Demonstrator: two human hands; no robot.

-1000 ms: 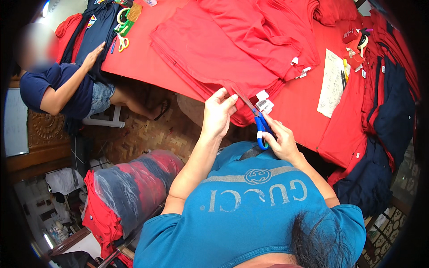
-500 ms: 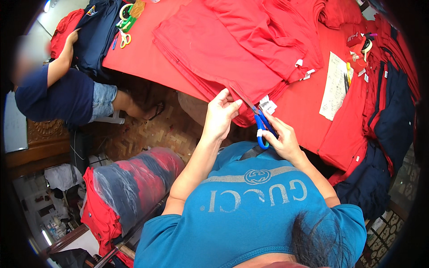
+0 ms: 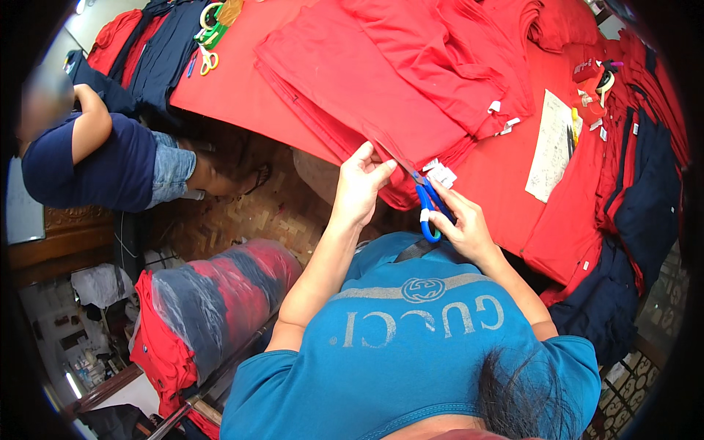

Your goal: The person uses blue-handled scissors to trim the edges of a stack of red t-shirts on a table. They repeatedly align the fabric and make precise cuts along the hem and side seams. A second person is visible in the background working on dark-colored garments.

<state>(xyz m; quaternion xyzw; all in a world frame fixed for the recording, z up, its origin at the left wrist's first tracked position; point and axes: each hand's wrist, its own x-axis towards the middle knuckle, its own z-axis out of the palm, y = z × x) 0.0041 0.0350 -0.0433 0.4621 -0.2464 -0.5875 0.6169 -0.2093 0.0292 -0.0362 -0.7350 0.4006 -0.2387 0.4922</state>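
Note:
My left hand (image 3: 359,187) pinches the near edge of a red garment (image 3: 367,81), which lies in a loose pile on the table. Blue-handled scissors (image 3: 423,202) are in my right hand (image 3: 468,227), its fingers through and around the loops. Their blades point up and left along the garment's edge, close to my left fingertips. What the blade tips touch is too small to make out. Just right of the blades, a white label (image 3: 441,174) sticks out from the red cloth.
Yellow-handled scissors (image 3: 209,61) and tape lie on the red table (image 3: 220,99). A written paper sheet (image 3: 548,147) and more red and navy garments (image 3: 645,191) are at right. A co-worker (image 3: 95,158) is at left. A plastic-wrapped bundle (image 3: 220,301) stands lower left.
The co-worker's arm has drawn back from the table toward their body, and a navy garment there has shifted toward them. My hands and the scissors stay almost in place.

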